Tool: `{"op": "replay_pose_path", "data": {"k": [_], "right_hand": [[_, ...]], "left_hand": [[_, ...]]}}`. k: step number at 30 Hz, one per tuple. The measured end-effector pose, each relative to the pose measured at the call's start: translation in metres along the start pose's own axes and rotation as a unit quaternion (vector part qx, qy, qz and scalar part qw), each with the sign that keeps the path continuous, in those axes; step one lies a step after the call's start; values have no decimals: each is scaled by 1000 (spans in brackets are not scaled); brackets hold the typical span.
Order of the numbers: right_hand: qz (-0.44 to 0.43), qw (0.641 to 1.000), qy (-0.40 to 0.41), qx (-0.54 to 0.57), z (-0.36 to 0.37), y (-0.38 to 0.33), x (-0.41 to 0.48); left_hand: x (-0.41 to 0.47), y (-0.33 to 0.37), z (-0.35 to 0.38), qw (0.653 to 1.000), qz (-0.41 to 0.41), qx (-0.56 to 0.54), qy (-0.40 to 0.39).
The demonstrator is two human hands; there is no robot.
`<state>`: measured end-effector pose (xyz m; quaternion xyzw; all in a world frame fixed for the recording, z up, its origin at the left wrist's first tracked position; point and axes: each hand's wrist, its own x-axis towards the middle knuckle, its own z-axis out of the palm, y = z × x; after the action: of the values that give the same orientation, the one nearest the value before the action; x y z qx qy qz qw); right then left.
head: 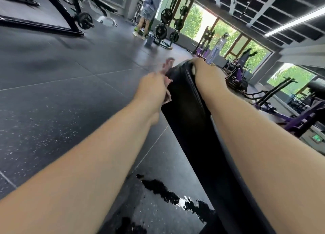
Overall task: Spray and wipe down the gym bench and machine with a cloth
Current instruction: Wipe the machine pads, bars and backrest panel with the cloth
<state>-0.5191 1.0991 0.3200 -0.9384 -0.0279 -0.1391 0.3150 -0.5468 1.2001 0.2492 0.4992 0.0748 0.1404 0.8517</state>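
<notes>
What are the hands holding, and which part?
The left hand grips a pink cloth round its middle, against the side of the bench pad. The right hand grips the pad's far end.

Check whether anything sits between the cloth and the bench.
Nothing visible. The left hand holds the cloth against the left edge of the bench; the right hand grips its far end.
</notes>
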Motion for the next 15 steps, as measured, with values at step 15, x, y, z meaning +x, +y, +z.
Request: {"op": "replay_pose_path", "data": {"k": [15], "right_hand": [[50,999,4,3,0,0,-1]], "left_hand": [[23,6,1,977,-160,-116,-84]]}}
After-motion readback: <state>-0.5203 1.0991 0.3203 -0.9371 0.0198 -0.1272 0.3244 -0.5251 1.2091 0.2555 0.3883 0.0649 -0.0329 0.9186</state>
